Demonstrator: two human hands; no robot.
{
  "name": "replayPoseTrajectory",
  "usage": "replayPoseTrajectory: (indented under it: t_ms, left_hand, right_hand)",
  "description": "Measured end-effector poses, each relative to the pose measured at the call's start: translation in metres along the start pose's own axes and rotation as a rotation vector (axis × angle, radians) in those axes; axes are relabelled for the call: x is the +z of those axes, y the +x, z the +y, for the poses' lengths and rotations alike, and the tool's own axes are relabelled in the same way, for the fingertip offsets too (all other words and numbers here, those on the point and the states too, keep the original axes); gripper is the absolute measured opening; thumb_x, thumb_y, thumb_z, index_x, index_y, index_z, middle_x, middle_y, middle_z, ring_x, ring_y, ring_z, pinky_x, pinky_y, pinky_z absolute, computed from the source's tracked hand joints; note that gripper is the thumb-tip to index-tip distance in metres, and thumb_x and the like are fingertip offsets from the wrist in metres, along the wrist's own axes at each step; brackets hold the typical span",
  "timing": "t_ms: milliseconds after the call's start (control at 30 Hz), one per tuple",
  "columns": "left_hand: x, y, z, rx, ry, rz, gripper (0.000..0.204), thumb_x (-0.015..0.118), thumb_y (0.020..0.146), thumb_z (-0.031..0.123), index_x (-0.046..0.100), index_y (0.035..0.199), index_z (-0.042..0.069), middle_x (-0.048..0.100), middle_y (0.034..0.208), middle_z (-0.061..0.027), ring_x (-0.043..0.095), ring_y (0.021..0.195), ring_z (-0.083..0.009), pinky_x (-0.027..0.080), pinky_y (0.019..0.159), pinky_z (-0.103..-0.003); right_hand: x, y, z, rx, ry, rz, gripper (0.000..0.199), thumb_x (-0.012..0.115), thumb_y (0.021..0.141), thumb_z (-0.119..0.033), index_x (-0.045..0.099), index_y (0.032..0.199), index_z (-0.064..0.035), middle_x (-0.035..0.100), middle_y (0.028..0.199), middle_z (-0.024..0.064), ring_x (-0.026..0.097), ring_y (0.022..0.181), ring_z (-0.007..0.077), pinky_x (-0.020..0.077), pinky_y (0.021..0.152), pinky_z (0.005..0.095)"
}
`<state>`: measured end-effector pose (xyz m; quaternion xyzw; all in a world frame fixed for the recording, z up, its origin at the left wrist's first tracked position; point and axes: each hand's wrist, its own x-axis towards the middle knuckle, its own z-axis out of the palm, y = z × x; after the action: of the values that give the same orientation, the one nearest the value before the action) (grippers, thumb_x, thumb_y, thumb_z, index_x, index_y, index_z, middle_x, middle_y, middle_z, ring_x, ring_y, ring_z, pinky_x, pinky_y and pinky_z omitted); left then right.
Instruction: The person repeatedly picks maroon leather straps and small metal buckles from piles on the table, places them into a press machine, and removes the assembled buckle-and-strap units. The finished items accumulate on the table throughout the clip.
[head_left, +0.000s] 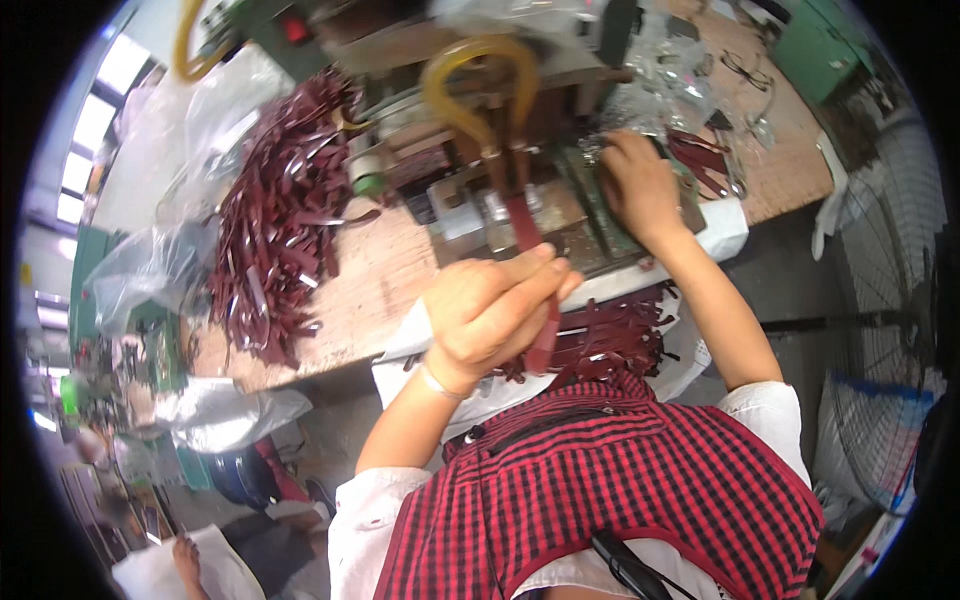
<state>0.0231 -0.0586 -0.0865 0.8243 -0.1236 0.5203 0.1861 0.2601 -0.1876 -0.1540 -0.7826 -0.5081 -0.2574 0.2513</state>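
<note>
My left hand [500, 305] is closed in a pinch on a dark red strap [523, 222], which looks like leather. The strap's far end lies at the metal work plate of a bench machine [460, 213], and its near end hangs below my fingers. My right hand [640, 188] rests at the right side of the machine, its fingers bent and slightly apart; their tips are blurred against the dark metal. A yellow hose loop [437, 85] rises over the work plate, close beyond the strap.
A large heap of dark red straps [280, 220] covers the left of the wooden table [385, 260]. More straps [610, 335] lie at my lap. Clear plastic bags [670, 85], eyeglasses [748, 70] and scissors [736, 170] sit at right. A fan [880, 320] stands beyond the table's right edge.
</note>
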Motion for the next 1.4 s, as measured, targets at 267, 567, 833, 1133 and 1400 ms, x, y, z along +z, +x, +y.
replayPoseTrajectory:
  t_ms: [267,567,833,1133,1400]
  left_hand:
    - [-0.069,-0.068,-0.069,-0.576,0.502,0.167,0.017,0.072,0.088,-0.006,0.076,0.1,0.006,0.071,0.094,-0.0077,0.066,0.083,-0.0236,0.052,0.072,-0.035]
    - [-0.143,-0.09,-0.192,-0.567,0.828,-0.457,0.019,0.073,0.082,0.011,0.077,0.101,0.012,0.068,0.095,-0.0095,0.068,0.088,-0.0327,0.055,0.076,-0.042]
    - [-0.147,-0.13,-0.179,-0.592,1.045,-0.355,0.016,0.071,0.093,0.023,0.069,0.097,0.008,0.068,0.088,-0.0133,0.069,0.078,-0.0352,0.056,0.065,-0.045]
    - [-0.076,-0.092,-0.141,-0.637,0.603,0.088,0.019,0.074,0.093,0.015,0.069,0.086,-0.001,0.066,0.078,-0.0139,0.062,0.066,-0.0316,0.049,0.063,-0.039]
    - [-0.06,-0.038,-0.061,-0.788,-0.019,0.49,0.011,0.066,0.102,0.005,0.068,0.101,-0.006,0.072,0.086,-0.0094,0.062,0.069,-0.0104,0.051,0.063,-0.024]
  right_hand:
    - [-0.029,-0.031,-0.005,0.49,0.397,0.195,0.018,0.066,0.096,-0.01,0.074,0.11,-0.0019,0.075,0.099,0.0141,0.072,0.091,0.025,0.0532,0.085,0.0334]
    - [-0.01,-0.01,-0.003,0.632,0.683,0.16,0.016,0.067,0.096,-0.006,0.07,0.111,0.0001,0.074,0.1,0.0081,0.068,0.089,0.0136,0.0526,0.083,0.028]
    - [-0.057,-0.064,-0.002,0.793,0.65,0.256,0.015,0.065,0.099,-0.002,0.072,0.112,0.0023,0.074,0.106,0.0057,0.067,0.099,0.0111,0.0506,0.09,0.025]
    - [-0.06,0.042,-0.108,0.501,1.035,0.033,0.025,0.072,0.089,-0.004,0.068,0.113,0.0018,0.075,0.101,0.01,0.07,0.095,0.0121,0.0538,0.088,0.0288]
    - [-0.055,0.041,-0.124,0.648,1.36,0.044,0.039,0.071,0.088,-0.002,0.06,0.126,0.0003,0.074,0.093,0.0082,0.069,0.087,0.0103,0.0523,0.078,0.0257]
